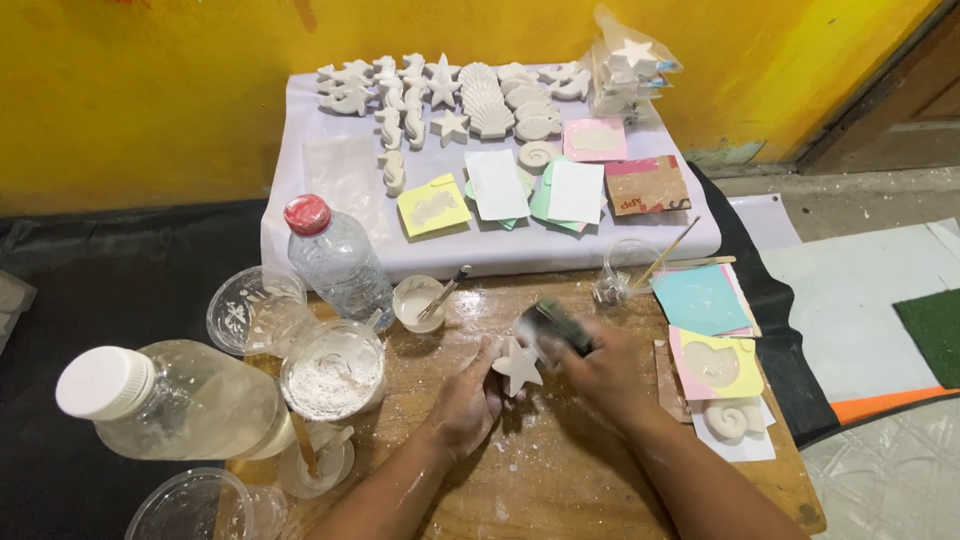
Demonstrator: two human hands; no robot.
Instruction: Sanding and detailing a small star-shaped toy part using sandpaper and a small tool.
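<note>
While a white plaster star (519, 366) is gripped in the left hand (470, 400) at centre frame, a dark sanding block (560, 325), motion-blurred, is clamped in the right hand (600, 375) and pressed against it. Powder is scattered over the wooden desk (560, 470). A cup of white powder (333, 370) and a water bottle (340, 260) sit left. Many finished casts (450, 100) are laid out on the white sheet (330, 170) at upper centre, so much looks done.
</note>
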